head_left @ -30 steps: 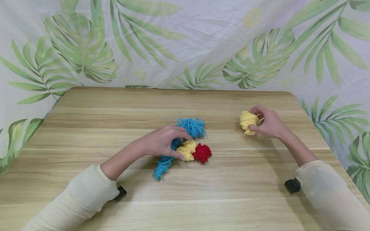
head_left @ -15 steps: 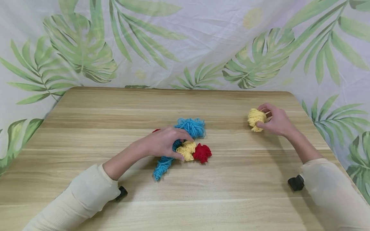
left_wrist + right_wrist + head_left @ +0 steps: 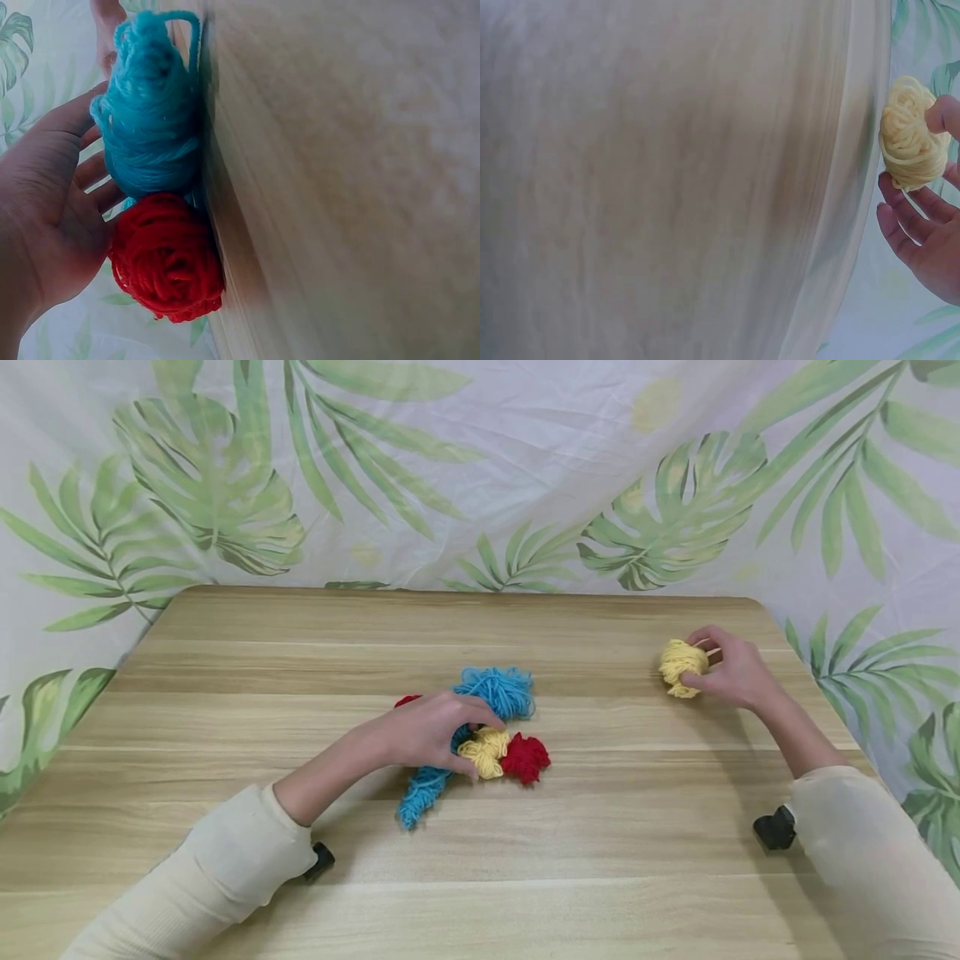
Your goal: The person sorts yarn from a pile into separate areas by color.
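Observation:
My left hand (image 3: 431,727) curves its thumb and index finger round a small yellow yarn ball (image 3: 483,753) in a cluster of yarn. Against that ball sits a red yarn ball (image 3: 527,758). Behind lies a loose light-blue yarn bundle (image 3: 497,692), and a second blue bundle (image 3: 422,797) sticks out below the hand. A second red ball (image 3: 169,259) shows in the left wrist view, mostly covered by the hand in the head view. Far to the right, my right hand (image 3: 735,672) pinches another yellow yarn ball (image 3: 683,667) between thumb and fingers, other fingers spread.
All the yarn is on or over a light wooden table (image 3: 600,860). Its rounded far edge meets a leaf-printed cloth (image 3: 525,460). Both sleeves are rolled, each with a small black device (image 3: 775,828) near the wrist.
My right hand has moved right and slightly farther back with its yellow yarn ball. The left hand stays nearly still, a little more of the red ball behind it now showing.

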The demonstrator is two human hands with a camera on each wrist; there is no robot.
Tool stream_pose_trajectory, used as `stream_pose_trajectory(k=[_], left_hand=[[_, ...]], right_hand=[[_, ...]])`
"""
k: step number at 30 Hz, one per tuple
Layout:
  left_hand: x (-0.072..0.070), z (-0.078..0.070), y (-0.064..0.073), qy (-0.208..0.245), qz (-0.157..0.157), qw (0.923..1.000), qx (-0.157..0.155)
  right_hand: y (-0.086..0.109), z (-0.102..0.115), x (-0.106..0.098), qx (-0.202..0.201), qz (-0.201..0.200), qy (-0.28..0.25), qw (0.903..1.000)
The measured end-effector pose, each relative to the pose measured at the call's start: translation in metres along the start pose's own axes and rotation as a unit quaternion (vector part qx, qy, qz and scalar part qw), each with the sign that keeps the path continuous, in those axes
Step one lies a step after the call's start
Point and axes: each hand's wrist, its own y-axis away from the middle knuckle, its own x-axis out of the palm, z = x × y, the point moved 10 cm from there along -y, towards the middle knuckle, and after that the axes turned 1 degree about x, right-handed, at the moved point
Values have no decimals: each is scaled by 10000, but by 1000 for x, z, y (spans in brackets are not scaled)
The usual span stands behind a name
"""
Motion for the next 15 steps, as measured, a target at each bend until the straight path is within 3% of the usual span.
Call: stream_pose_trajectory(k=[15], left_hand=[[2,1,-4,49,52,10000,-13]], right_hand=[[-2,-20,-4,360,108,93,9992]])
